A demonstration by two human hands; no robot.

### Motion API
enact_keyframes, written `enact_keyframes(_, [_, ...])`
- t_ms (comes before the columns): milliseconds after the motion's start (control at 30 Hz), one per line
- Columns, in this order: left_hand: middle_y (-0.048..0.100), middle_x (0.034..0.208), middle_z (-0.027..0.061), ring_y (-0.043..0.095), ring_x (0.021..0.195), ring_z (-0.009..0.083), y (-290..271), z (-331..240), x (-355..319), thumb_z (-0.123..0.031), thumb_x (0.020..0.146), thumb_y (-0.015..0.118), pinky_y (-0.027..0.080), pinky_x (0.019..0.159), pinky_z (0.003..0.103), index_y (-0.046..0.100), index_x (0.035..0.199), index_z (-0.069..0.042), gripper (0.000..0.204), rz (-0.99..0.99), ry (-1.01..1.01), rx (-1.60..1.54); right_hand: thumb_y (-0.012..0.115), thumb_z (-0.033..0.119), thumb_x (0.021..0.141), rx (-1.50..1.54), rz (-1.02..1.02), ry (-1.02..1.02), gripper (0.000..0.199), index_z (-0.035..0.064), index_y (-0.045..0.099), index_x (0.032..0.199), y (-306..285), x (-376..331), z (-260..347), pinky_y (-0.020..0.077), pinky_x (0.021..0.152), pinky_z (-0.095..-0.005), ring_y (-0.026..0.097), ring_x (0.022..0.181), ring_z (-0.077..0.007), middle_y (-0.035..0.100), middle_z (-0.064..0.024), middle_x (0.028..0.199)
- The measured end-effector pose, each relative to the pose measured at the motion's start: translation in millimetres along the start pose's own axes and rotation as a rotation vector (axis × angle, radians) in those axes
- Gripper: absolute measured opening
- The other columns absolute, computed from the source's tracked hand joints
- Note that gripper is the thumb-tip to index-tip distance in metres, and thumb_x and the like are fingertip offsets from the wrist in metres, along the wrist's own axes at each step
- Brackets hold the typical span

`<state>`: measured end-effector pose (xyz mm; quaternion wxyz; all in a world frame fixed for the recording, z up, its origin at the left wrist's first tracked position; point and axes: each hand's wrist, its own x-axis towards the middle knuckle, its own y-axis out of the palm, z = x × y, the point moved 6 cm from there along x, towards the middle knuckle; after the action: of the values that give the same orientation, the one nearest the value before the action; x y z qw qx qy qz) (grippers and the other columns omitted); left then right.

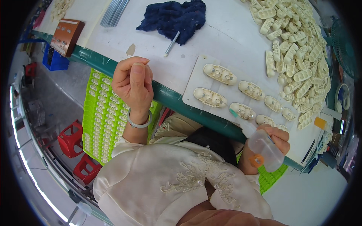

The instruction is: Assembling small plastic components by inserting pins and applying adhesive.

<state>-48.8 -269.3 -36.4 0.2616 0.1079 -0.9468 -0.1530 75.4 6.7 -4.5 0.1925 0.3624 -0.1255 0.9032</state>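
Observation:
My right hand (279,136) grips a translucent squeeze bottle (266,150) with an orange spot on it. The bottle leans, and its narrow teal tip reaches one of the cream oval plastic parts (244,112). Several such parts, with small shiny pieces inside, lie in rows on a white board (190,88) at the table's front edge. My left hand (135,81) is raised over the table edge left of the board. Its fingers are curled with the thumb pressed against them; whatever they may hold is hidden.
A big heap of cream parts (296,56) covers the right of the table (230,37). Toward the back lie a dark blue cloth (171,17), a screwdriver-like rod (172,44), metal strips (114,13) and a brown block (68,37). Below stand a filled green tray (90,126) and red stools (71,139).

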Motion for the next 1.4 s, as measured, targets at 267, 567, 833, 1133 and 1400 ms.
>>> enact_keyframes(267, [0.04,0.053,-0.0015,0.031,0.043,0.0038,-1,0,1,-0.007,0.091,0.048,0.024,0.04,0.018,0.055,0.087,0.004,0.014,-0.019,-0.003,0.016,0.053,0.034,0.084,-0.221,-0.188,-0.084,0.041,-0.003,0.04,0.094,-38,-7,-1,0.0446,0.04,-0.0271,0.05,0.063,-0.0213,0.045,-0.0179,0.084])
enact_keyframes(567, [0.041,0.053,-0.001,0.031,0.043,0.0033,1,1,2,-0.009,0.092,0.048,0.024,0.04,0.018,0.056,0.088,0.003,0.015,0.003,0.014,0.032,0.062,-0.001,0.075,0.04,0.073,0.028,0.024,-0.0032,0.043,0.09,-39,-3,1,0.0491,0.055,-0.0399,0.055,0.064,-0.0297,0.048,-0.0202,0.09])
enact_keyframes(833, [0.041,0.053,-0.001,0.031,0.043,0.0034,4,0,2,-0.01,0.092,0.048,0.024,0.04,0.018,0.055,0.086,0.001,0.015,0.001,0.014,0.053,0.065,-0.003,0.072,-0.086,-0.155,-0.062,0.034,0.0021,0.038,0.092,-53,-9,-1,0.0453,0.045,-0.0279,0.05,0.061,-0.0202,0.045,-0.0144,0.087])
enact_keyframes(1133, [0.037,0.052,-0.0023,0.026,0.041,0.0032,2,1,4,-0.011,0.093,0.046,0.022,0.04,0.018,0.055,0.087,0.001,0.016,0.02,0.011,0.072,0.063,-0.004,0.074,-0.213,-0.031,0.047,0.033,0.0019,0.037,0.092,-49,-1,5,0.0449,0.046,-0.0274,0.05,0.061,-0.0195,0.045,-0.0152,0.086])
enact_keyframes(1400, [0.037,0.052,-0.0022,0.026,0.043,0.0033,1,3,2,-0.01,0.094,0.044,0.021,0.04,0.019,0.055,0.087,0.001,0.017,0.013,0.001,0.088,0.057,0.011,0.08,-0.123,-0.153,0.022,0.024,-0.0006,0.038,0.089,-65,-4,2,0.0421,0.043,-0.0283,0.047,0.06,-0.0196,0.045,-0.0168,0.083])
